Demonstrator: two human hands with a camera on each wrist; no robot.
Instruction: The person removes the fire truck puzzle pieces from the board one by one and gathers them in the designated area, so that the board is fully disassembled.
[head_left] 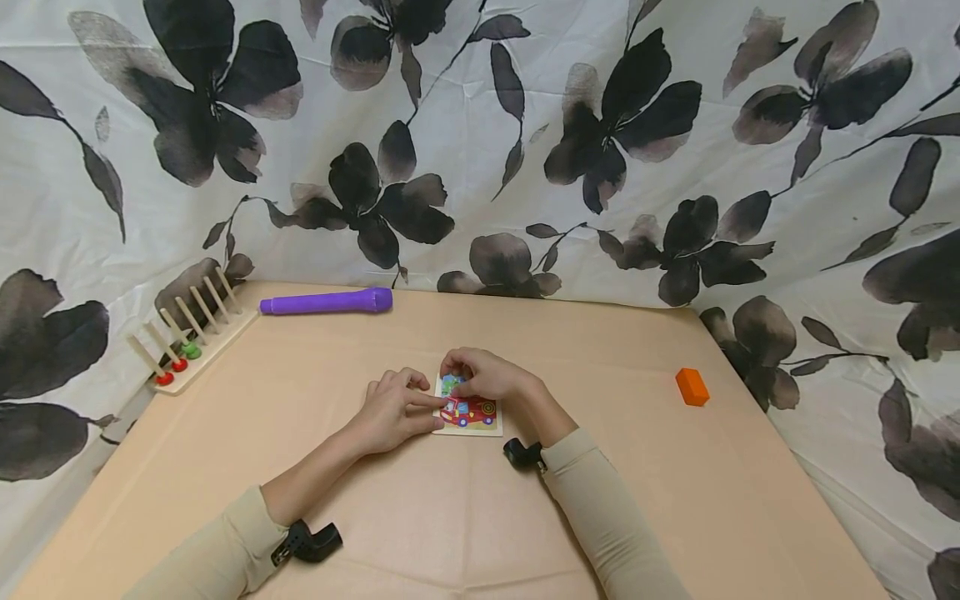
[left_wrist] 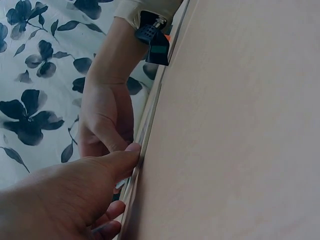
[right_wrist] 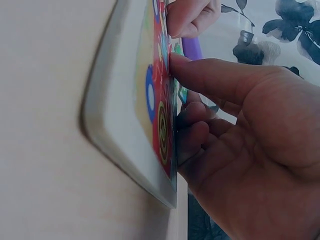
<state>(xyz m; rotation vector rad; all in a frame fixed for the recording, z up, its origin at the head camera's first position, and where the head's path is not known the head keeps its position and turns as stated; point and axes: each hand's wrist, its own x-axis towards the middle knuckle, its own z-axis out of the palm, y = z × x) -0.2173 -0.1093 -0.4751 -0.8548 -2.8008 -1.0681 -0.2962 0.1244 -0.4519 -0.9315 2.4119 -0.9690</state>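
A small flat picture puzzle board (head_left: 480,431) lies on the table, its picture showing a red vehicle with blue wheels. My left hand (head_left: 393,412) comes in from the left, index finger and thumb fairly straight, touching the board's left side. From above and right, my right hand (head_left: 487,375) bends over the top of the board. Its thumb and curled fingers pinch a green and blue puzzle piece (head_left: 450,383), mostly hidden by the hand. In the right wrist view the right thumb (right_wrist: 200,70) meets the picture surface, and the board's pale corner (right_wrist: 97,117) sits close by.
At the back left stands a wooden peg rack (head_left: 217,333) with a few red and green beads. A purple tube-shaped stick (head_left: 326,302) lies beside it along the back edge. An orange block (head_left: 692,387) sits at the right. Floral cloth (head_left: 480,167) hangs behind the table.
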